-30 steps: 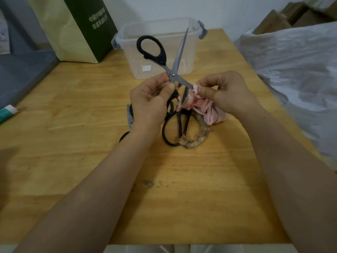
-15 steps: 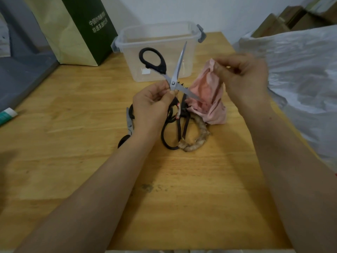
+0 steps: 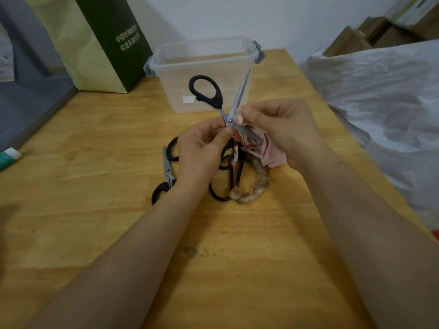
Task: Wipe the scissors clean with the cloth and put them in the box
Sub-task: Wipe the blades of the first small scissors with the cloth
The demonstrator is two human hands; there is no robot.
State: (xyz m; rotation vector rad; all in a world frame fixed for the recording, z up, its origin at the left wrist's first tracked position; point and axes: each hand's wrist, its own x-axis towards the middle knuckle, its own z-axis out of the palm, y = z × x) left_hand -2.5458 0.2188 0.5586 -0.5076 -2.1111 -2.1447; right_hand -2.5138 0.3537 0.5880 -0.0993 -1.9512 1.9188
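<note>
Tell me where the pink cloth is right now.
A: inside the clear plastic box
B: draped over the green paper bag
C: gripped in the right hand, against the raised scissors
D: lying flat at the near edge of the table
C: the right hand grips the pink cloth and holds it against the blades of the scissors near the pivot, while the left hand holds them up.

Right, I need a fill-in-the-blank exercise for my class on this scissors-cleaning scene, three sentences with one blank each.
1. The left hand holds the black-handled steel scissors with their blades ____.
2. The right hand grips the crumpled ____ cloth against the lower blade.
3. The clear plastic box with grey latches stands on the light ____ table.

Missing words: open; pink; wooden.
</note>
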